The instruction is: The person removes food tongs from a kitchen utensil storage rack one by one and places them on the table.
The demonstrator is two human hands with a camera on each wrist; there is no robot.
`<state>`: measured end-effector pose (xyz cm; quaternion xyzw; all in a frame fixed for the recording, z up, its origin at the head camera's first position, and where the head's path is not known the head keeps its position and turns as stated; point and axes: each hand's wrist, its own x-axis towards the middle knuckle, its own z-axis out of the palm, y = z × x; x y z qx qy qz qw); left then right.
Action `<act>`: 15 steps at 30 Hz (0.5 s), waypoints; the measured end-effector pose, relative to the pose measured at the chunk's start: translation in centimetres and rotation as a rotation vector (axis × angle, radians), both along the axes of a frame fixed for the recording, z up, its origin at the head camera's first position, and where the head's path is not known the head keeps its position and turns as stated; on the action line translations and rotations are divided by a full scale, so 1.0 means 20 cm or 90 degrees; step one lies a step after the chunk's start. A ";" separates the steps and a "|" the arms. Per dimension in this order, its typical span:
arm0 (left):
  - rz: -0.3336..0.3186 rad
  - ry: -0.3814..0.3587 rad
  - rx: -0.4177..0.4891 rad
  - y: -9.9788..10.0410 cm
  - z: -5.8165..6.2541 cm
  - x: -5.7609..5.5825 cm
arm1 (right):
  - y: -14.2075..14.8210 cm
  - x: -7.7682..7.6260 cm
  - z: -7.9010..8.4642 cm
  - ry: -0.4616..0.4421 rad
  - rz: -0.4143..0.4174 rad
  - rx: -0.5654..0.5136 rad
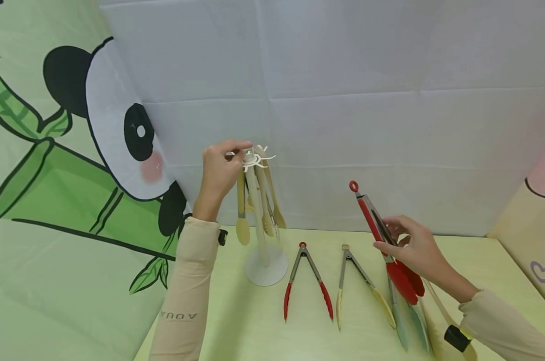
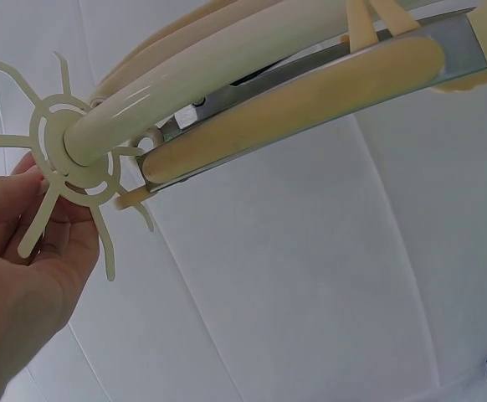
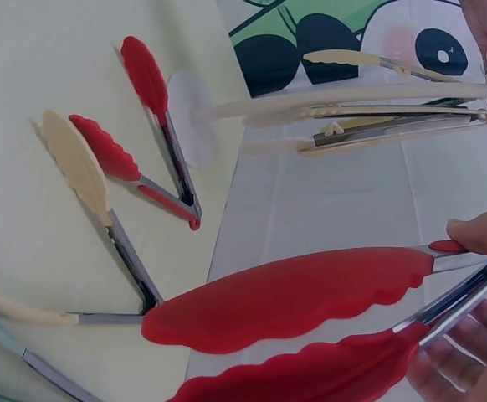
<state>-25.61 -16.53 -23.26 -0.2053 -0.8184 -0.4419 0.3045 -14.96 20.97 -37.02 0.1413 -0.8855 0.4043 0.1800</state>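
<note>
My left hand (image 1: 220, 168) pinches the top of a cream utensil rack (image 1: 258, 225), at its ring of curved hooks. Cream-headed utensils hang from the hooks on the rack's right side, among them tongs (image 2: 302, 109) seen close in the left wrist view. Off to the right, my right hand (image 1: 418, 248) holds red tongs (image 1: 402, 283) between thumb and fingers. These tongs tilt with their loop end up and their scalloped red heads (image 3: 294, 297) down, slightly spread. They are raised over the table's right side.
On the pale yellow table (image 1: 236, 321) lie spread red tongs (image 1: 326, 301), cream tongs (image 1: 382, 306) and green tongs (image 1: 400, 321). A long-handled cream utensil (image 1: 439, 301) lies partly behind the right forearm. White cloth (image 1: 344, 125) hangs behind, with a panda print (image 1: 114, 120) at left.
</note>
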 end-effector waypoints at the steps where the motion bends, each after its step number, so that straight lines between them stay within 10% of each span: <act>1: 0.001 -0.001 0.000 0.00 0.00 0.00 | 0.01 0.00 0.00 0.001 -0.003 0.004; 15: 0.006 -0.004 0.001 0.00 0.00 0.00 | 0.15 0.06 -0.03 -0.013 -0.037 0.029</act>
